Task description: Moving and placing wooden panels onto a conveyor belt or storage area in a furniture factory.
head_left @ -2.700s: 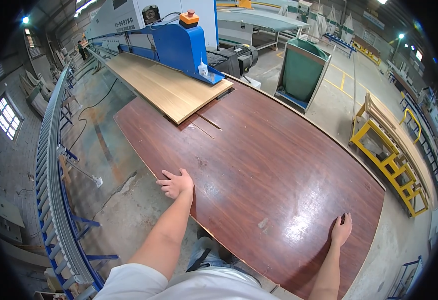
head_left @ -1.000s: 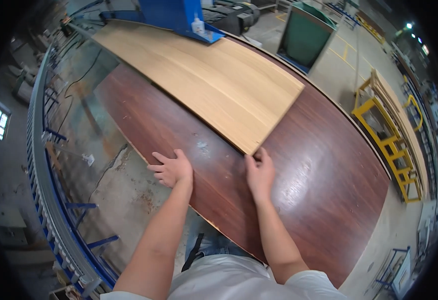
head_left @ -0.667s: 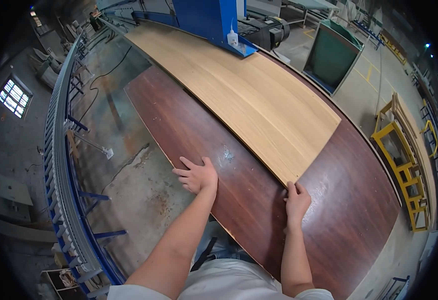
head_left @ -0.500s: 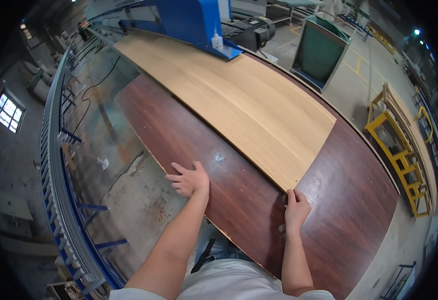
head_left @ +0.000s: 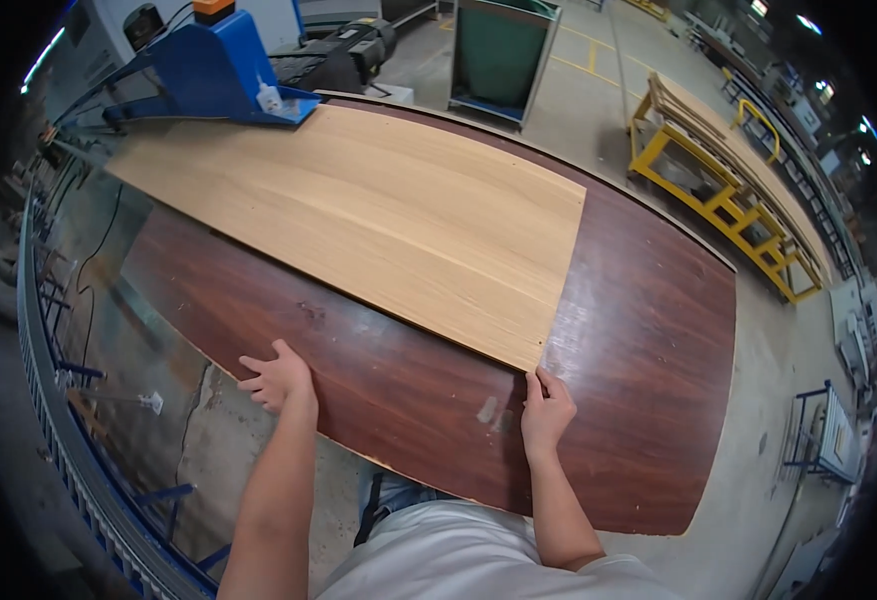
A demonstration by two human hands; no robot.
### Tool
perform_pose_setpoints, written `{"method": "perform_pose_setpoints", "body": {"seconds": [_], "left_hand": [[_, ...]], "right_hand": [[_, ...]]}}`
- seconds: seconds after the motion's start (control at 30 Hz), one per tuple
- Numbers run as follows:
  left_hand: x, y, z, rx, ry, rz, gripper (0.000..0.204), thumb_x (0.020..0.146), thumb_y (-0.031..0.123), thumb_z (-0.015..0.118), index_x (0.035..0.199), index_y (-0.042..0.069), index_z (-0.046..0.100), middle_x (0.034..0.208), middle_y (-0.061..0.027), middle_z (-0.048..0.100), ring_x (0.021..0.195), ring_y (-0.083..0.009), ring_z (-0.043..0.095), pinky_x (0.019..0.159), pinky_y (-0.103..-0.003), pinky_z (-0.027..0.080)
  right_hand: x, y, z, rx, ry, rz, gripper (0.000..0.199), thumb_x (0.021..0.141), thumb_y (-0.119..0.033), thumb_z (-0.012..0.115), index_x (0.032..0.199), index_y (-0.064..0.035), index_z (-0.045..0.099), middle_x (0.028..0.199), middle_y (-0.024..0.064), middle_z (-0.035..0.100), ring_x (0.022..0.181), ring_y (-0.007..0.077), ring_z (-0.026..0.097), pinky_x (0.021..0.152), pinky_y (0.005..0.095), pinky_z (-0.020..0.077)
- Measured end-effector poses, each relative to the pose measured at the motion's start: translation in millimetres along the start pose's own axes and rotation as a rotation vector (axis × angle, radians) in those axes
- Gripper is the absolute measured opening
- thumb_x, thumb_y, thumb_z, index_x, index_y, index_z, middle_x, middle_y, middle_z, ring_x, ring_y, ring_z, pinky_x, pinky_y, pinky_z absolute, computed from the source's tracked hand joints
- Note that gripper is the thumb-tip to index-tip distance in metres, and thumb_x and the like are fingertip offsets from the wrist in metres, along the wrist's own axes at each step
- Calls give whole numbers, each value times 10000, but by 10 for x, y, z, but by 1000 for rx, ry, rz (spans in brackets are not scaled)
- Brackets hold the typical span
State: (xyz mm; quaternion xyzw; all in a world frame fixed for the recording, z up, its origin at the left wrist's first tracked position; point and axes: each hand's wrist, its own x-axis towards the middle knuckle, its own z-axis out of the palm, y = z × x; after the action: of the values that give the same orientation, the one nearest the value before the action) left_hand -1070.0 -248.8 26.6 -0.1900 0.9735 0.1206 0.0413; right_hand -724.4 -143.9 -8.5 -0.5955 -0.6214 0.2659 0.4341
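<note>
A long light wood-grain board [head_left: 388, 215] lies on a dark reddish-brown tabletop [head_left: 648, 400]. My right hand [head_left: 548, 408] pinches the board's near right corner, thumb and fingers closed on it. Out over the tabletop's near edge, to the left, is my left hand [head_left: 280, 376], its fingers spread and holding nothing. It is apart from the light board. The board's far left part runs beneath a blue machine housing [head_left: 223, 70].
A small white bottle [head_left: 270, 98] stands on the blue machine's ledge. Beyond the table is a green-lined bin [head_left: 501, 55]. A yellow-framed cart [head_left: 703, 185] stands at the far right, a blue-framed stand [head_left: 826, 435] nearer. A roller conveyor [head_left: 48, 420] runs along the left.
My view has turned rightward, so the table, board and hands appear further left. My right hand keeps hold of the board's corner, and my left hand remains spread near the table edge.
</note>
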Motion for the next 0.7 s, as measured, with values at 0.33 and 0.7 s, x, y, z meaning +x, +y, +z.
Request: {"method": "perform_pose_setpoints", "body": {"seconds": [0.33,0.7], "left_hand": [[30,-82,-3,-13,7,2,817,910,615,459,1563,172,246,1549,-285,200,1258,-448,455,1014,-522,406],[113,-69,87,-16,-5,-7,810,901,623,450,1564,202,254,1577,-289,189,1290,-428,444,1029,-506,401]], "right_hand": [[102,247,-599,42,-10,169,152,880,-82,716,913,64,696,764,89,667,555,109,595,470,246,489],[331,761,-1390,27,-161,167,97,937,-66,630,867,-12,588,633,-12,526,429,42,439,387,224,325]]}}
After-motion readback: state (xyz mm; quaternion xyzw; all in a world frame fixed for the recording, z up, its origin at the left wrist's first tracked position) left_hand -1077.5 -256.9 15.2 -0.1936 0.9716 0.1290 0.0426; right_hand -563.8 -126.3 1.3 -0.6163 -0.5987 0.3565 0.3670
